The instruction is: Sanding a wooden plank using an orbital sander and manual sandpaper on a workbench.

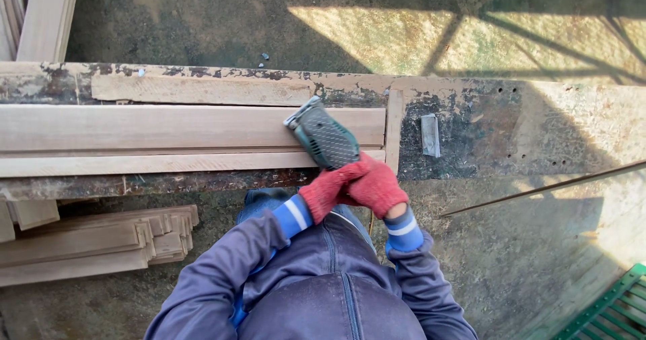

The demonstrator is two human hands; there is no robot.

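Both my hands wear red gloves and grip a green-grey power sander. My left hand holds the tool's near end from the left. My right hand wraps over it from the right, touching the left hand. The sander's flat pad rests on a long pale wooden board lying on a worn workbench. A narrower board lies along the bench's near edge, just below the first one.
A short upright wood strip stops the boards' right ends. A small grey block lies on the bench's dark part. Stacked moulded planks rest on the floor at left. A green crate sits at bottom right.
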